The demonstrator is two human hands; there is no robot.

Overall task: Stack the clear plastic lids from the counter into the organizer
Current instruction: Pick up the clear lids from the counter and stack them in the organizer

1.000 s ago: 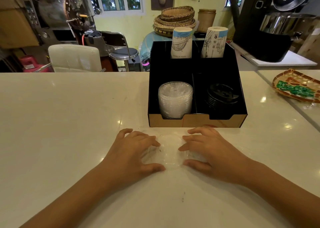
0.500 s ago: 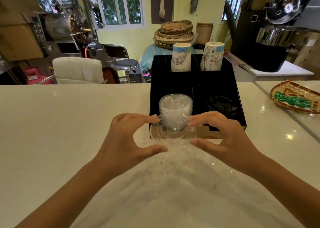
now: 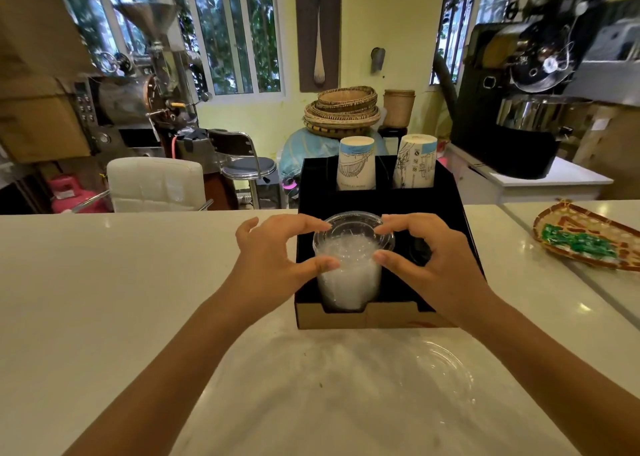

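Note:
A clear plastic lid (image 3: pixel 353 229) sits level on top of the stack of clear lids (image 3: pixel 348 282) in the front-left compartment of the black organizer (image 3: pixel 446 192). My left hand (image 3: pixel 277 255) pinches the lid's left rim with thumb and fingers. My right hand (image 3: pixel 429 258) pinches its right rim the same way. Another clear lid (image 3: pixel 440 369) lies flat on the white counter (image 3: pixel 104 300), in front of the organizer and under my right forearm.
Black lids (image 3: pixel 420 248) fill the front-right compartment, partly hidden by my right hand. Two paper cup stacks (image 3: pixel 356 163) stand in the organizer's back compartments. A woven tray (image 3: pixel 588 237) lies at the right. Chairs and coffee machines stand beyond the counter's far edge.
Both hands lifted a clear lid off the counter and carried it forward and up onto the stack in the organizer. The view has tilted upward.

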